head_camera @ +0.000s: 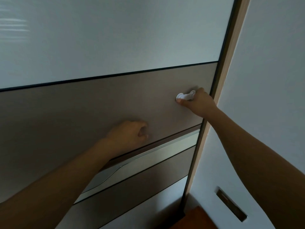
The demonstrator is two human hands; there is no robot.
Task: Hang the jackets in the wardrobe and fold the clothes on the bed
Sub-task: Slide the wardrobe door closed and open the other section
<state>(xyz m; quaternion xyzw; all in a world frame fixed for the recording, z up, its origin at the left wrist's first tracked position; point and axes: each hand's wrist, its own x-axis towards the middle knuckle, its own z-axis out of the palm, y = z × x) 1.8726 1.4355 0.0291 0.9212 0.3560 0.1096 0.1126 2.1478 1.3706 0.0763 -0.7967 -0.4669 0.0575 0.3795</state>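
Wardrobe door (74, 109): fills the left and centre of the view and stands closed against its frame. It has a white top panel (115, 30), with a grey-brown panel below it across a thin dark line.

Left hand (127, 134): low on the grey-brown panel, left of centre. The fingers are curled in toward the palm and nothing shows in them. The hand is blurred, so contact with the panel cannot be confirmed. The forearm runs down to the lower left corner.

Metal strip (148, 156): slants across the door just below the left hand, with further grey and white panels beneath it.

Handle (183, 96): small and white, fixed on the grey-brown panel near the door's right edge.

Right hand (198, 103): clamped on the handle, with the fingers wrapped over it and the thumb tip underneath at its left end. It is higher than the left hand and well apart from it.

Frame (231, 55): a pale wood upright touching the door's dark right edge.

Wall (272, 80): white, right of the frame, with a metal-lined slot (231, 204) low down.

Floor (189, 219): a patch of brown wood at the foot of the frame.
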